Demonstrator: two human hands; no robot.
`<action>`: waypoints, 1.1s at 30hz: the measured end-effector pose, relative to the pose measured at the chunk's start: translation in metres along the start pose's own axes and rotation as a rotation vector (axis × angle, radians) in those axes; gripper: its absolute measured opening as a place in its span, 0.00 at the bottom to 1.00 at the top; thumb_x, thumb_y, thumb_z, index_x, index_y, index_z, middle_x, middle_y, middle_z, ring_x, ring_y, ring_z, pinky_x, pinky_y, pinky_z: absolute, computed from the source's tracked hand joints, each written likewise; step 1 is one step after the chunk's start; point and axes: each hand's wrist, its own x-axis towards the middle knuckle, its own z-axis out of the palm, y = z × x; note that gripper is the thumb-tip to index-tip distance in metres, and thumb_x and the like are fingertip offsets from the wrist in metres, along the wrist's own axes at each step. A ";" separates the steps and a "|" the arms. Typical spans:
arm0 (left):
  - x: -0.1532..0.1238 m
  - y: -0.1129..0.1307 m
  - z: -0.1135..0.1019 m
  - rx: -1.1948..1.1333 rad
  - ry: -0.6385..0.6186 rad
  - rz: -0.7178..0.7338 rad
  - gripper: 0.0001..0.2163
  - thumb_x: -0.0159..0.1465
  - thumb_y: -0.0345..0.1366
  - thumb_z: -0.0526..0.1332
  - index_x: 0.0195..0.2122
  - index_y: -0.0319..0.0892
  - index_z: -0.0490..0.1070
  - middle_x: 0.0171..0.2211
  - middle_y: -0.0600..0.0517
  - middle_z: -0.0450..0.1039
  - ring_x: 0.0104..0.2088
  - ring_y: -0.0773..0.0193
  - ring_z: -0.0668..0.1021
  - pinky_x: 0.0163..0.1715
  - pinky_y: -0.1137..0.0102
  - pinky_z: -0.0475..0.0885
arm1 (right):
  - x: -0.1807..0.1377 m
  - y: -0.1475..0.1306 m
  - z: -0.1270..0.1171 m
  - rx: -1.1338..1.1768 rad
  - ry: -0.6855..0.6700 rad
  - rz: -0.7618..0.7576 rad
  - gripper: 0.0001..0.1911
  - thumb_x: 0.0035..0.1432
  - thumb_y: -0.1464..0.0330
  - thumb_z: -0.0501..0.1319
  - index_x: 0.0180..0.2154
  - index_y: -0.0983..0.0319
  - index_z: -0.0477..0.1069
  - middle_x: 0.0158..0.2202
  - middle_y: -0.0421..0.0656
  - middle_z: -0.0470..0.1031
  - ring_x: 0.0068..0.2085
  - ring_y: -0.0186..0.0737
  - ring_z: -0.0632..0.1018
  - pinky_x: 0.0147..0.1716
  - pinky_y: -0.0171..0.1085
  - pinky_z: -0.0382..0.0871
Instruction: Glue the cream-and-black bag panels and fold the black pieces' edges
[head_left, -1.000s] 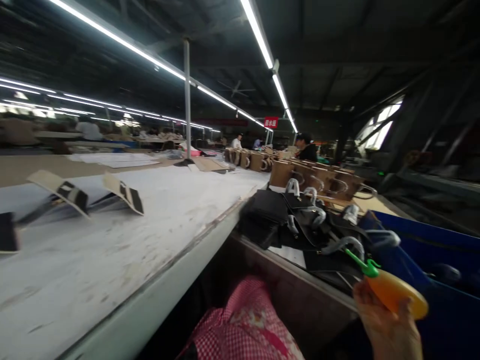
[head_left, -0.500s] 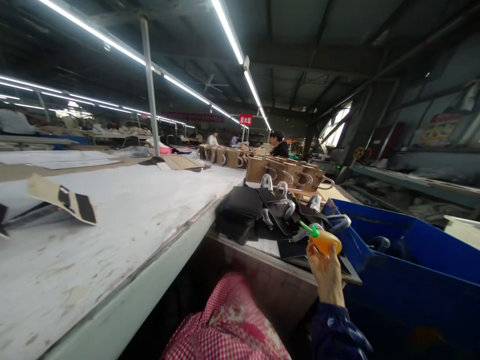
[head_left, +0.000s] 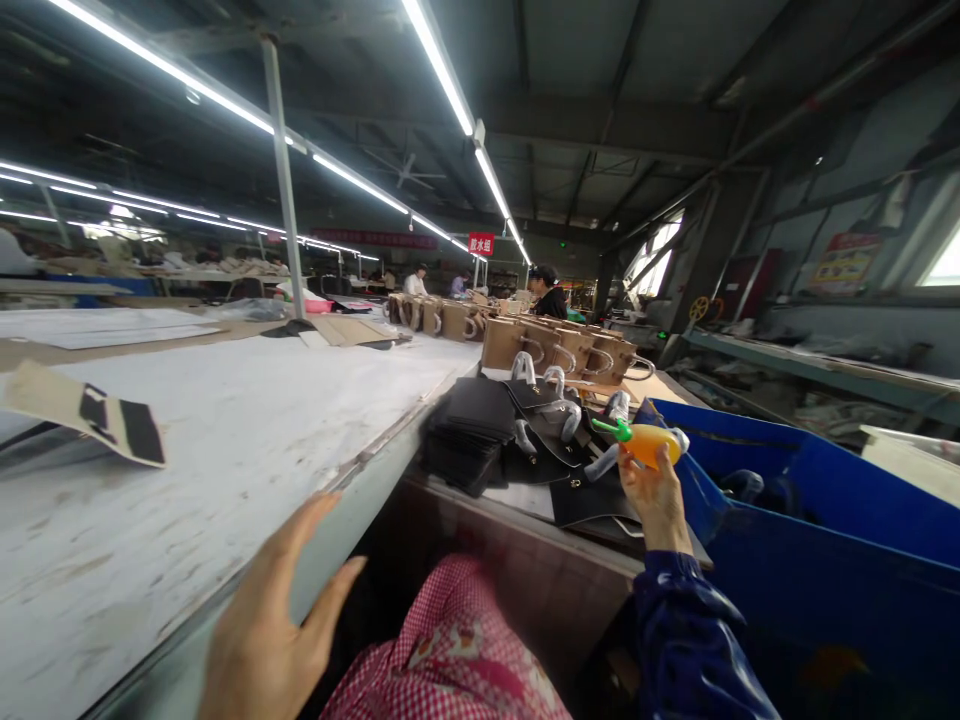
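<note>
My right hand (head_left: 654, 492) is wrapped round an orange squeeze bottle (head_left: 651, 446) with a green nozzle that points left. It holds the bottle over black bag pieces (head_left: 581, 490) with plastic-wrapped handles. To their left lies a stack of black flat pieces (head_left: 474, 425). My left hand (head_left: 277, 610) hangs over the near edge of the white-topped table (head_left: 247, 420), thumb and fingers apart, with nothing in it. On that table, at the far left, a beige piece with black patches (head_left: 94, 410) rests tilted.
Brown bags (head_left: 559, 350) with wrapped handles stand in rows behind the black pieces. A blue bin (head_left: 810, 540) is close on the right. A co-worker (head_left: 551, 293) is beyond the bags. A metal post (head_left: 283, 180) rises from the table's far side.
My left hand has come into view at the lower left, over the table edge. The bottle in my right hand has tipped nearer to level. The view has turned slightly right.
</note>
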 end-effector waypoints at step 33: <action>0.019 0.069 0.082 -0.797 -0.895 0.245 0.28 0.64 0.23 0.54 0.66 0.40 0.65 0.70 0.46 0.59 0.67 0.55 0.68 0.67 0.64 0.61 | -0.111 0.020 0.118 0.059 -0.309 0.522 0.26 0.47 0.63 0.78 0.47 0.59 0.74 0.47 0.45 0.79 0.43 0.38 0.83 0.31 0.24 0.78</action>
